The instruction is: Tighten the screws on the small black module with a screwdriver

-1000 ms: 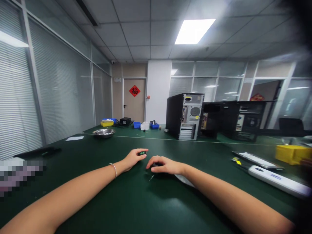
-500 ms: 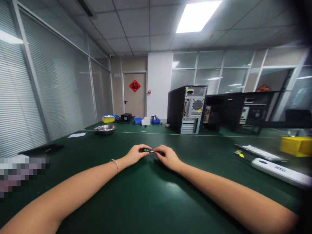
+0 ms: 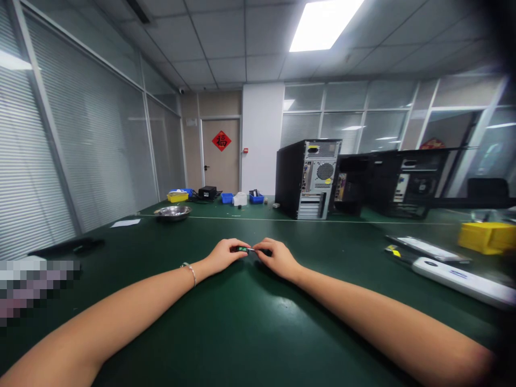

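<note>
Low over the dark green tabletop, my left hand (image 3: 223, 255) pinches a small black-and-green piece (image 3: 242, 249) between thumb and fingers. From its right end a thin metal rod (image 3: 250, 249) runs to the fingertips of my right hand (image 3: 278, 258), which are closed on it. A dark part shows in the hollow of the right hand, but I cannot tell whether it is a handle or shadow. The fingertips of both hands are close together, a little apart. The exact kind of the small piece is too small to make out.
Computer towers (image 3: 308, 180) stand at the back right. A metal bowl (image 3: 173, 213), a yellow tray (image 3: 177, 197) and blue bins (image 3: 256, 198) sit toward the back. On the right are a white power strip (image 3: 455, 274) and a yellow box (image 3: 486, 237).
The view has shifted slightly. My right fingers have shifted a little on the rod, and less of the dark part in that hand shows. Both hands keep their hold.
</note>
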Demonstrator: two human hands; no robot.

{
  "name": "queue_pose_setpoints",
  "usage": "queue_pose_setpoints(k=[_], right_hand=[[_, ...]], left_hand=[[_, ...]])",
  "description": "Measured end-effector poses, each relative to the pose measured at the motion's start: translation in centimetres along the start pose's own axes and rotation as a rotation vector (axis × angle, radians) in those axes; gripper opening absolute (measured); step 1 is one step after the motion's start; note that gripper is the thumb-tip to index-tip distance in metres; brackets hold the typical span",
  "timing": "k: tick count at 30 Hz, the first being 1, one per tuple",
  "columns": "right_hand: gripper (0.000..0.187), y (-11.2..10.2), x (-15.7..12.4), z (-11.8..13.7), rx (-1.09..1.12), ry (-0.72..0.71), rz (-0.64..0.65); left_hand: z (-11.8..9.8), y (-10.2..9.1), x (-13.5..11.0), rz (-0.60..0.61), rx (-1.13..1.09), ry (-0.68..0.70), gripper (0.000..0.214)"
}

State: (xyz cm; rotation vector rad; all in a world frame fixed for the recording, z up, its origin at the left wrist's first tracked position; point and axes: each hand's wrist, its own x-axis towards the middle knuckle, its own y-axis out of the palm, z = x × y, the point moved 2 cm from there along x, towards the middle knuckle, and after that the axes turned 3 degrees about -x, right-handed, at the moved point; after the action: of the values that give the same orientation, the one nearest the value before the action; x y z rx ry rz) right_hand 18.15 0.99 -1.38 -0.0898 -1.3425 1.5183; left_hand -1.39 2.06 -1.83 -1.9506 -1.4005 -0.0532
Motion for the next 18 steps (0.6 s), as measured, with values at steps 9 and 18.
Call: queue_pose_setpoints(k=[9,18], right_hand=[[0.025,-0.06,-0.09,0.37,-0.078,0.014,0.022],[0.022,0.32,0.06,-0.49,0.089,-0.029,0.022]], left_hand=[[0.1,0.06,-0.27,-0.038,0.164,0.058,0.025],[0.32,-0.15,-0.01,0.035,-0.077,-0.031,0.03]])
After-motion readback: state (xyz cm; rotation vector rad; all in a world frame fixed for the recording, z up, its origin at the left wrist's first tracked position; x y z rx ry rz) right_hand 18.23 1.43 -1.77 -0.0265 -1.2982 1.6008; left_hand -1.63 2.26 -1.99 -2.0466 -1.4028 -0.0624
